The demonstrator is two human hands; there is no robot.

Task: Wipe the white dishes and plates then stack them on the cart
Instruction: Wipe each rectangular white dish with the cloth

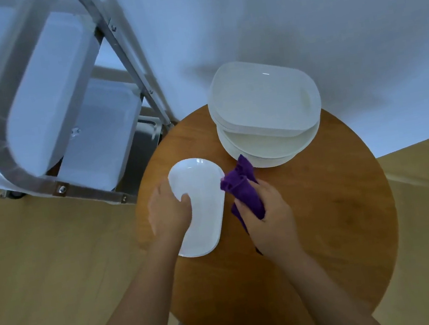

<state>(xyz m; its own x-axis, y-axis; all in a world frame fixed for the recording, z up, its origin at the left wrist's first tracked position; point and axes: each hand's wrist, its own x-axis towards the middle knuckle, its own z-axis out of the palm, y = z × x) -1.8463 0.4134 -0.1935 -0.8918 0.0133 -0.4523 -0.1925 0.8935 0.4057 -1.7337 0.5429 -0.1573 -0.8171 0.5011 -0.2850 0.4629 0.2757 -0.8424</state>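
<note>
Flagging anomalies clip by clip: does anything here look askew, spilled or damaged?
One thing: the stack of white dishes on the round table is uneven, its top dish shifted off the ones beneath. No spill or breakage visible.

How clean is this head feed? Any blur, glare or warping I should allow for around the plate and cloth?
Head view: the cart is smeared by motion blur and its frame bows from wide-angle distortion; the left hand is slightly soft. The plate, cloth and right hand read clearly. Small glints on the dish stack; soft shadows on the wall behind.
</note>
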